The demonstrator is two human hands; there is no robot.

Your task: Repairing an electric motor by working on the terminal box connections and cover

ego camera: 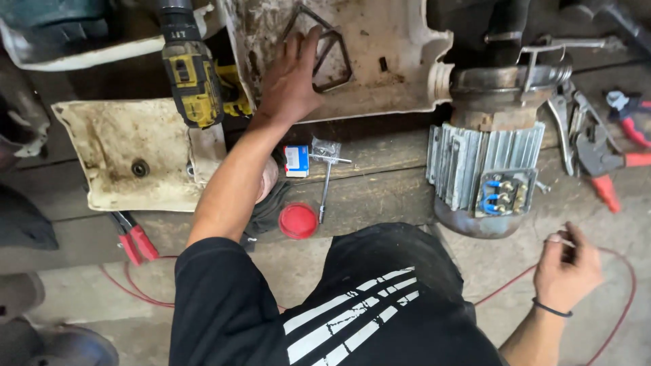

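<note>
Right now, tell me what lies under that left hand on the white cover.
The left hand rests on a dark metal pentagon frame lying on the stained white plastic cover. The frame's left part is covered by the fingers, so what is beneath the palm cannot be seen.

One head-worn camera looks steeply down — close over the person's arms and floor-level workspace.

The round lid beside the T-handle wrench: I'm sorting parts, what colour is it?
Red. The round lid shows best in the head view.

workshop: cordless drill [193, 81], electric motor [485, 169], pliers [132, 237]
</note>
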